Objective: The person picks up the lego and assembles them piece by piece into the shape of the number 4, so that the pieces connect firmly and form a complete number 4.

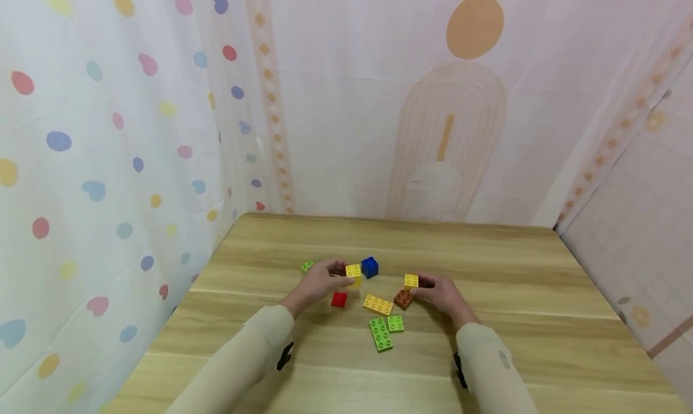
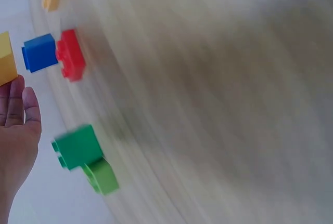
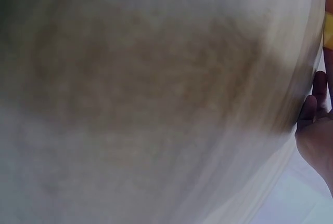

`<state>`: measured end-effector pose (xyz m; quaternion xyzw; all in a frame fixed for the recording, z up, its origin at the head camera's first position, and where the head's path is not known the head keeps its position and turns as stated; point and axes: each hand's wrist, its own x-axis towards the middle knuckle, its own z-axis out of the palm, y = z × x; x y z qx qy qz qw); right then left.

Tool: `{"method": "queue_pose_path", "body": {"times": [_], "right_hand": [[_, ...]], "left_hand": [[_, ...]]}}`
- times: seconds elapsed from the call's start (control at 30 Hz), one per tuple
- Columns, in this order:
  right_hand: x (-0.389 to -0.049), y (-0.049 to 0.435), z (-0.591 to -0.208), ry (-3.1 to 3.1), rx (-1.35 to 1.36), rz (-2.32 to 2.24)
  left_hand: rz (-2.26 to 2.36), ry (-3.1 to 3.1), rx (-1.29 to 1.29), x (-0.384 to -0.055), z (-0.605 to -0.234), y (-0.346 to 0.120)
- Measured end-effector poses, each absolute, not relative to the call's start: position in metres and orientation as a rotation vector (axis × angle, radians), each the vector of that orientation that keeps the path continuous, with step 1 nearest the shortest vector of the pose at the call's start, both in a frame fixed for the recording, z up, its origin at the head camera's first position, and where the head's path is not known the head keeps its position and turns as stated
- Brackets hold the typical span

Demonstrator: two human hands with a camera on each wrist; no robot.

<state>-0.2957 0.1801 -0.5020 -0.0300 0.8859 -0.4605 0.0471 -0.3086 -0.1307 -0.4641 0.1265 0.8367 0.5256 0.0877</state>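
Lying between hands: red brick [image 1: 338, 299], yellow plate [image 1: 378, 304], green bricks [image 1: 385, 329].

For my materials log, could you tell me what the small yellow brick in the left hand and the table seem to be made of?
Yellow brick: likely moulded plastic, smooth, uniform colour, round studs on top. Table: wood or wood-look laminate, matt, light grain streaks; which one is unclear.

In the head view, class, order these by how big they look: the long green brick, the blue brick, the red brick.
1. Long green brick, clearly largest.
2. Blue brick and red brick look alike; blue lies farther away, so unranked.
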Motion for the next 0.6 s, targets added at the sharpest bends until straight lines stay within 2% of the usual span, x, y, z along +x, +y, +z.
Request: {"method": "queue_pose_path", "body": {"times": [0.6], "right_hand": [[-0.299,0.178,-0.499,2.665,-0.101,-1.405]], "left_hand": [[1.522,2.462,0.527,-0.331,-0.457,-0.062]]}}
